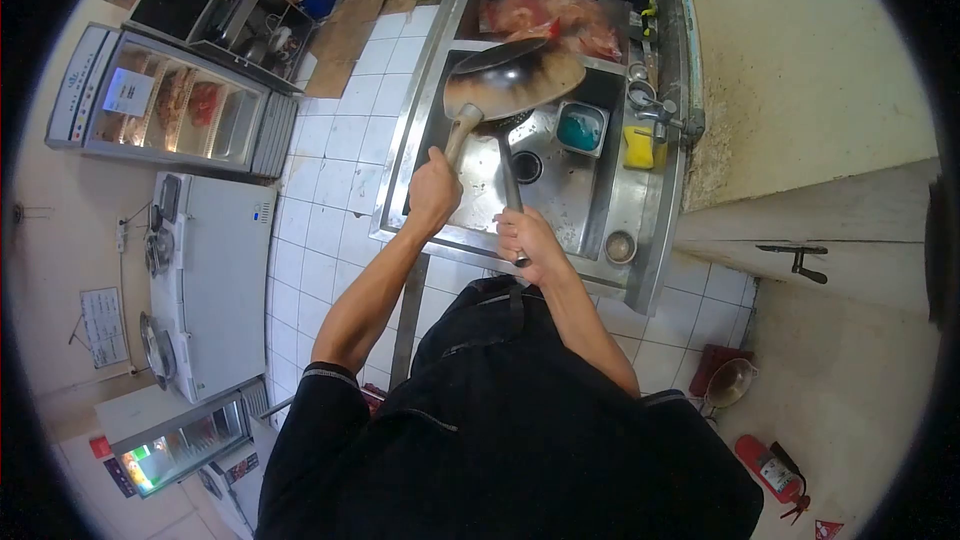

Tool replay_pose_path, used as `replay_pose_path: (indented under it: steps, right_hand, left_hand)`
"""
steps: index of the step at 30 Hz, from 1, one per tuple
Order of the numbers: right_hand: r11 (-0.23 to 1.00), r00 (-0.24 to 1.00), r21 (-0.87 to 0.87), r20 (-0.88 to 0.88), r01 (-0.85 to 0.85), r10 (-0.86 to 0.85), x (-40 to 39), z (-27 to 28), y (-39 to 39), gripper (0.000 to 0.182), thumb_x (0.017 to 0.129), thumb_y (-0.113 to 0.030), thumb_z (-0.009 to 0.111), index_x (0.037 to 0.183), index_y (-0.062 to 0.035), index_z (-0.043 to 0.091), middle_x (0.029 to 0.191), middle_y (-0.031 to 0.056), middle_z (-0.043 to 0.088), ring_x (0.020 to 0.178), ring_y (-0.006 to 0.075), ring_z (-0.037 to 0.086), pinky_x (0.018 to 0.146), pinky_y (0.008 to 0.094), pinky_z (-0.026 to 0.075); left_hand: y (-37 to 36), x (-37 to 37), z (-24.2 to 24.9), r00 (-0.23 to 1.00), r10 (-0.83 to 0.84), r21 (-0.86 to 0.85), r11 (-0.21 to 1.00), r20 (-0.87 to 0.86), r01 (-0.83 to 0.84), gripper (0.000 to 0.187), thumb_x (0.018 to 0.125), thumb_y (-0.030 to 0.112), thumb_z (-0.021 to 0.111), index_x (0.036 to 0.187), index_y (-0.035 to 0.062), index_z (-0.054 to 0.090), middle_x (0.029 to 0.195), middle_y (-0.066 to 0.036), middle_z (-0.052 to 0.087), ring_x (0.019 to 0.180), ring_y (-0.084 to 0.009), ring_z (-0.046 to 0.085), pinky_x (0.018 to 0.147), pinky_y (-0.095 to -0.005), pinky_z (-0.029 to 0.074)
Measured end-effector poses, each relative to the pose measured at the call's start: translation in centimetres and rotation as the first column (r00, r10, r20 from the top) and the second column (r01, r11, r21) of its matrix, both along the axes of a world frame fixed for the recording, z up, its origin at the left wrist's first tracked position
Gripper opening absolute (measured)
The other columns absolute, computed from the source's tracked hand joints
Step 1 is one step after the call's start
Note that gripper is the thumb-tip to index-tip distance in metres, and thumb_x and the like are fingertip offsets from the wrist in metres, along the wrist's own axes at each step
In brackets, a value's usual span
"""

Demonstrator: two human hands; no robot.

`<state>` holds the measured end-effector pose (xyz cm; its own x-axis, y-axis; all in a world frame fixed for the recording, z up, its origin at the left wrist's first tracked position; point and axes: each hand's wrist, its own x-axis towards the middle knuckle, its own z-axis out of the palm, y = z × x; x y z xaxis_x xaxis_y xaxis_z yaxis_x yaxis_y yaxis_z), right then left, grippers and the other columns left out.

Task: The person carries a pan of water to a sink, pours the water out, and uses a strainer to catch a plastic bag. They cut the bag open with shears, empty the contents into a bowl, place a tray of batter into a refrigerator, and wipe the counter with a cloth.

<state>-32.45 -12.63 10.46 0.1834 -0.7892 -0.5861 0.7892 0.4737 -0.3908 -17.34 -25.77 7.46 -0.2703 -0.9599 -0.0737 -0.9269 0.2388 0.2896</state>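
Over steel sink (pixel 562 185), left hand (pixel 435 189) clenches wooden handle (pixel 461 133), best hold for likely-heavy scorched metal wok (pixel 520 85); right hand (pixel 532 243) clasps grey-handled tool (pixel 510 175).

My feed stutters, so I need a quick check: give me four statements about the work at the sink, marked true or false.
1. The left hand grips the wok by its handle. True.
2. The right hand is empty. False: it grips a long-handled tool.
3. The metal container holds something blue-green. True.
4. The yellow sponge lies inside the metal container. False: it lies on the sink's ledge near the tap.
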Motion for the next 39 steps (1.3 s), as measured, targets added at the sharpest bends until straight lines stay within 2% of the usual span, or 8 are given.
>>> replay_pose_path:
  steps: [15,19,21,22,25,26,32,39]
  right_hand:
    - [0.995,0.995,-0.018,-0.045,-0.095,0.094,-4.4,-1.4,4.9,0.008,0.091,-0.006,0.052,0.091,-0.0107,0.045,0.061,-0.0062,0.037,0.041,0.0037,0.034,0.034,0.0224,0.029]
    - [0.995,0.972,-0.003,-0.216,-0.097,0.094,-4.0,-0.8,4.8,0.008,0.091,-0.008,0.052,0.090,-0.0096,0.044,0.061,-0.0033,0.040,0.041,0.0056,0.038,0.033,0.0245,0.032]
    - [0.990,0.895,0.004,-0.427,-0.139,0.128,-3.2,-0.3,4.9,0.008,0.090,-0.009,0.052,0.092,-0.0061,0.046,0.062,-0.0003,0.043,0.042,0.0090,0.041,0.033,0.0269,0.035]
    - [0.987,0.839,0.015,-0.525,-0.159,0.144,-2.6,-0.1,5.1,0.009,0.090,-0.010,0.052,0.094,-0.0044,0.046,0.063,0.0012,0.045,0.042,0.0106,0.043,0.033,0.0280,0.037]
    - [0.972,0.631,0.118,-0.744,-0.204,0.222,-1.2,0.9,5.6,0.021,0.088,-0.010,0.053,0.103,0.0030,0.048,0.066,0.0063,0.050,0.043,0.0166,0.048,0.035,0.0313,0.041]
    - [0.960,0.551,0.139,-0.795,-0.243,0.255,-0.9,1.4,5.8,0.033,0.087,-0.010,0.052,0.113,0.0086,0.046,0.072,0.0157,0.058,0.045,0.0231,0.055,0.037,0.0352,0.045]
    - [0.874,0.173,0.320,-0.900,-0.365,0.401,-0.6,4.4,6.5,0.038,0.087,-0.012,0.053,0.115,0.0121,0.043,0.077,0.0302,0.062,0.051,0.0307,0.064,0.045,0.0410,0.051]
    - [0.847,0.084,0.364,-0.901,-0.388,0.426,-0.5,3.0,8.1,0.043,0.087,-0.011,0.051,0.123,0.0109,0.040,0.072,0.0280,0.061,0.050,0.0312,0.063,0.045,0.0424,0.050]
  left_hand:
    - [3.0,2.3,0.7,0.916,0.132,0.222,0.974,-0.379,-0.049,0.026,0.086,0.016,0.059,0.096,-0.0078,0.053,0.081,-0.033,0.062,0.083,-0.0513,0.061,0.078,-0.0522,0.048]
    - [4.2,3.0,-1.1,0.827,0.242,0.404,0.914,-0.507,-0.020,0.026,0.089,0.020,0.060,0.095,-0.0049,0.054,0.074,-0.022,0.062,0.062,-0.0337,0.062,0.055,-0.0427,0.048]
    - [5.0,1.9,1.0,0.723,0.487,0.685,0.728,-0.489,-0.028,0.025,0.091,0.022,0.060,0.094,-0.0027,0.054,0.070,-0.013,0.059,0.052,-0.0206,0.058,0.042,-0.0351,0.043]
    - [5.5,1.4,1.8,0.620,0.582,0.765,0.642,-0.527,0.047,0.018,0.095,0.020,0.056,0.086,0.0081,0.046,0.063,0.004,0.044,0.046,-0.0048,0.041,0.037,-0.0234,0.031]
    - [6.1,0.7,1.5,0.416,0.742,0.846,0.510,-0.525,0.157,0.021,0.096,0.018,0.055,0.083,0.0113,0.041,0.061,0.006,0.037,0.045,-0.0035,0.033,0.037,-0.0221,0.026]
    - [6.4,0.4,1.8,0.362,0.775,0.855,0.486,-0.518,0.183,0.022,0.097,0.017,0.055,0.083,0.0126,0.039,0.061,0.008,0.033,0.046,-0.0029,0.030,0.037,-0.0215,0.023]
    - [8.2,0.2,0.2,0.237,0.848,0.870,0.410,-0.474,0.274,0.022,0.098,0.014,0.053,0.081,0.0131,0.038,0.062,0.007,0.034,0.046,-0.0026,0.028,0.037,-0.0208,0.022]
    - [8.8,1.1,-1.6,0.163,0.879,0.854,0.368,-0.449,0.367,0.020,0.098,0.016,0.054,0.085,0.0075,0.041,0.065,0.002,0.040,0.048,-0.0047,0.034,0.039,-0.0218,0.028]
